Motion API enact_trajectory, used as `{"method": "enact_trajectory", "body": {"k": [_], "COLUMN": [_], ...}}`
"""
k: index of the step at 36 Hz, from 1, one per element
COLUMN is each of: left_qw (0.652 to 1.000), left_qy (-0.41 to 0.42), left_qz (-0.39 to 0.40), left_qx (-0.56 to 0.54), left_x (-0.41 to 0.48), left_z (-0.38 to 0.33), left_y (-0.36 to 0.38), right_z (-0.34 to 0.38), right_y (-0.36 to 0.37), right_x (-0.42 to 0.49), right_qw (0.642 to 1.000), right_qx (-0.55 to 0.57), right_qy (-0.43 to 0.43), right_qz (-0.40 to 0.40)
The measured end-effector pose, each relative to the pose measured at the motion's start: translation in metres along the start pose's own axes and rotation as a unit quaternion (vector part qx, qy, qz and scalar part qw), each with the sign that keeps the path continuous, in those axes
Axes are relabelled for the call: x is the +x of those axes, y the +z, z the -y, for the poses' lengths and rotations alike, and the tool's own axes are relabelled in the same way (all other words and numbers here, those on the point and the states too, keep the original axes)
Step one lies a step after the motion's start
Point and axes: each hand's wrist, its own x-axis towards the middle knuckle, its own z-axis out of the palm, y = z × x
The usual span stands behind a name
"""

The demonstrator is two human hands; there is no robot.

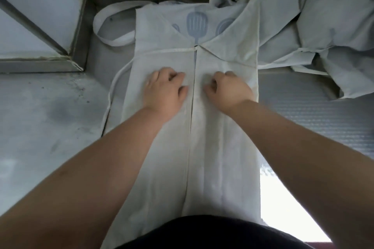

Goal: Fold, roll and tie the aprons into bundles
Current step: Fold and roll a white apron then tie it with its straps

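Note:
A pale apron (pixel 220 147) lies flat along the steel counter, both long sides folded in so that they meet at a centre seam. Blue utensil prints (pixel 196 24) show at its far end, and its neck loop (pixel 113 41) lies at the upper left. A tie strap (pixel 162 51) crosses the left flap and trails down the left side. My left hand (pixel 165 90) rests on the left flap and my right hand (pixel 229 89) on the right flap. Each hand has curled fingers and pinches the fabric beside the seam.
More aprons (pixel 315 26) lie crumpled in a heap at the upper right, overlapping the folded one's far corner. A recessed steel frame (pixel 81 32) borders the counter at the upper left. The right part of the counter is ribbed (pixel 315 115). My dark-clothed body fills the bottom edge.

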Motion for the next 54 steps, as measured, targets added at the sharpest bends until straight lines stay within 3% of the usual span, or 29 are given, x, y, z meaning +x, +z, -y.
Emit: {"method": "enact_trajectory", "body": {"k": [5,9,15,20,26,35,42,47,51,54], "left_qw": [0.987,0.981,0.990,0.992,0.986,0.995,0.990,0.976,0.970,0.978], "left_qy": [-0.071,-0.054,0.000,-0.087,-0.143,-0.027,0.107,0.192,0.203,0.178], "left_qz": [0.146,0.187,0.141,0.088,0.086,0.083,0.091,0.099,0.099,0.041], "left_qx": [0.012,0.008,-0.023,0.029,0.026,-0.053,-0.026,0.022,0.088,0.098], "left_x": [-0.042,-0.059,-0.081,-0.132,-0.164,-0.212,-0.256,-0.280,-0.290,-0.293], "left_z": [-0.013,-0.019,-0.013,-0.010,-0.017,0.004,0.015,0.014,0.012,0.007], "left_y": [0.005,0.005,-0.007,-0.005,-0.005,-0.013,-0.011,-0.009,-0.004,-0.001], "right_z": [0.001,-0.001,-0.017,-0.022,-0.017,-0.008,-0.001,0.002,0.001,0.003], "right_y": [0.002,0.019,0.022,0.018,0.030,0.049,0.071,0.076,0.089,0.097], "right_x": [-0.024,-0.044,-0.051,-0.076,-0.127,-0.180,-0.237,-0.279,-0.290,-0.293], "right_qw": [0.998,0.985,0.979,0.980,0.985,0.996,0.994,0.984,0.960,0.961], "right_qx": [-0.018,-0.086,-0.077,-0.086,-0.085,-0.058,-0.068,-0.118,-0.235,-0.243], "right_qy": [-0.009,-0.083,-0.141,-0.175,-0.137,-0.058,-0.081,-0.089,-0.109,-0.105], "right_qz": [0.061,0.128,0.123,0.037,0.058,0.032,0.038,0.096,0.109,0.078]}}
